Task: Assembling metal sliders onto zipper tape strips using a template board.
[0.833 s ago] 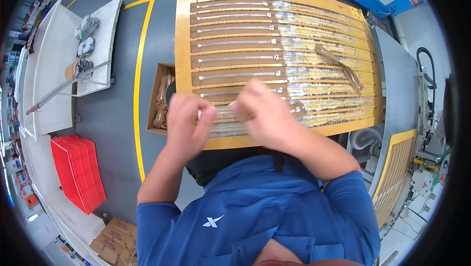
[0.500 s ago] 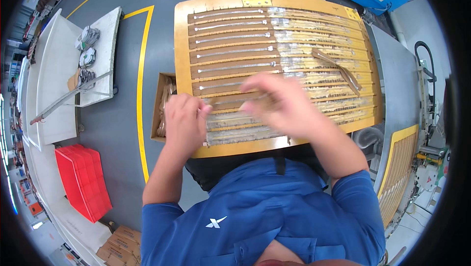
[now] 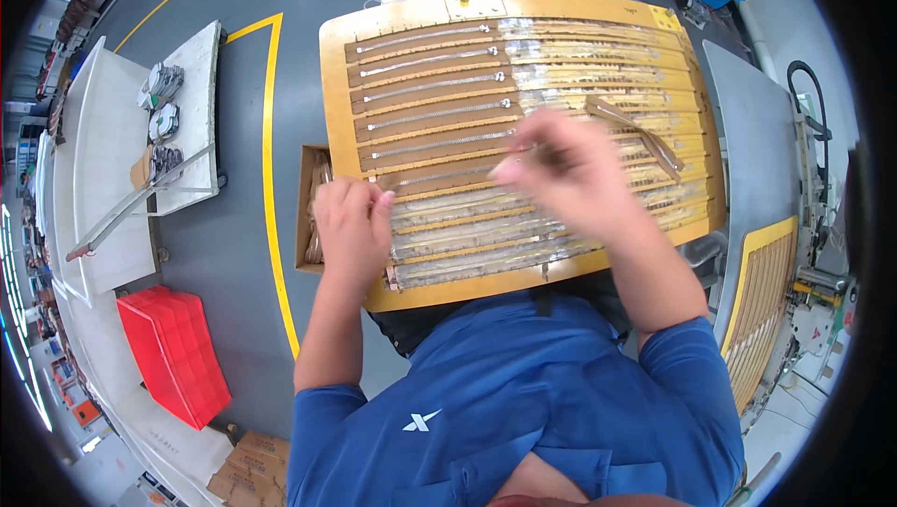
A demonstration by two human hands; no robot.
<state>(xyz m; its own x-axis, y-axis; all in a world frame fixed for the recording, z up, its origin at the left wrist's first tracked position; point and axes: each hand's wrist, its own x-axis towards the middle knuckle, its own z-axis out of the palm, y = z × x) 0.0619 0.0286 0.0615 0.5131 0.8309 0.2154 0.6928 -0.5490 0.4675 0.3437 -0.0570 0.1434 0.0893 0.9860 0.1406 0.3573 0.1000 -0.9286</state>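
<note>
A yellow slotted board (image 3: 338,86) lies before me. Several brown zippers (image 3: 434,119) with silvery teeth rest in rows across its left half. My left hand (image 3: 348,222) is at the board's left edge, by the left end of the lowest brown zipper. Its fingers are pressed together; what they may hold is hidden. Over the middle of the board is my right hand (image 3: 570,171), with bent fingers near the zippers' right ends. It is smeared by motion, so I cannot tell whether it holds anything. A loose brown strip (image 3: 635,131) lies slantwise on the right half.
A cardboard box (image 3: 306,213) of brown strips stands left of the board. Farther left are a white cart (image 3: 198,86) and red crates (image 3: 177,353). To the right, a second yellow slotted board (image 3: 755,306) lies on a metal table (image 3: 743,171).
My right hand has moved right and slightly up, away from my left hand. The lowest row between my hands looked brown before; now it looks pale and glossy. The board appears slightly turned.
</note>
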